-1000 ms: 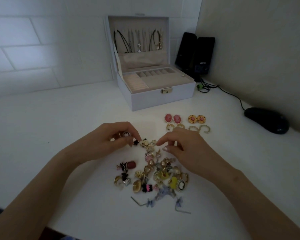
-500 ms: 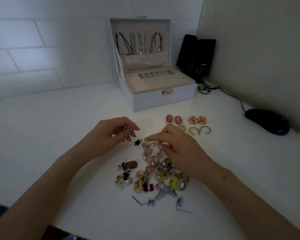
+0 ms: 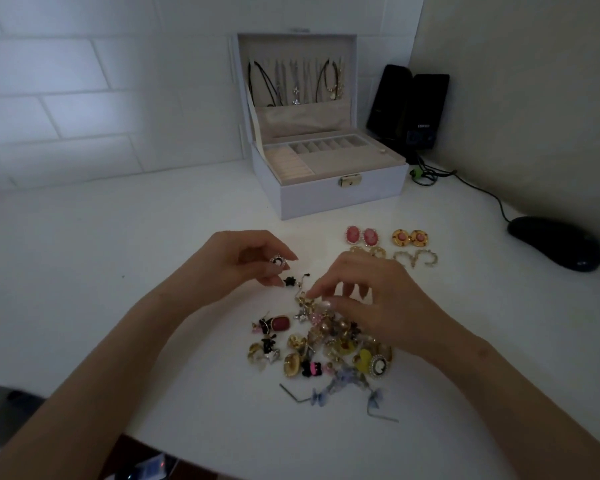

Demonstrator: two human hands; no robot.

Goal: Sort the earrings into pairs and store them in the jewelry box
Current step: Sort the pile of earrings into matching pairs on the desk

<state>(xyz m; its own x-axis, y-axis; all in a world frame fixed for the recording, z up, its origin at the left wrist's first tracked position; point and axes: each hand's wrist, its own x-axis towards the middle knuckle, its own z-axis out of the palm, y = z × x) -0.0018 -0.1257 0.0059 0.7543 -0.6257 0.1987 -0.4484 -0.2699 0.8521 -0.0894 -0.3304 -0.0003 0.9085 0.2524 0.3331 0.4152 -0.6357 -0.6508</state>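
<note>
Pinching a small round black earring (image 3: pixel 278 261) with a pale beaded rim between thumb and fingers, your left hand (image 3: pixel 243 261) hovers just up and to the left of the pile of earrings (image 3: pixel 326 344). An earring that looks like it, a black cameo (image 3: pixel 379 364) with the same pale rim, lies at the pile's lower right edge.

Your right hand (image 3: pixel 378 299) is arched over the top of the pile, its fingertips (image 3: pixel 327 303) curled down close together onto a gold piece. You cannot tell from this angle whether they actually grip it or only touch it.

A black star-shaped earring (image 3: pixel 289 281) sits just off the pile's upper left, right under your left fingertips. A dark red oval earring (image 3: pixel 280 323) lies on the pile's left side, and pale blue bow earrings (image 3: pixel 326 389) with thin wire hooks trail from its near edge.

Beyond the pile, up and to the right, four pairs are laid out side by side:
- a pink oval pair (image 3: pixel 361 236)
- a gold round pair (image 3: pixel 409 238) with pink centres
- a gold pair (image 3: pixel 364 252), partly hidden by your right hand
- a pale hoop pair (image 3: pixel 416 259)

Farther back from the pile stands the jewelry box (image 3: pixel 326 199), its lid upright and open. Necklaces (image 3: pixel 298 84) hang inside the lid, and the beige compartments show no earrings that you can make out.

Two black speakers (image 3: pixel 409 105) stand at the back, to the pile's upper right, and a black mouse (image 3: pixel 555 247) rests far right of the pile. All of it sits on the white table (image 3: pixel 118 254).
</note>
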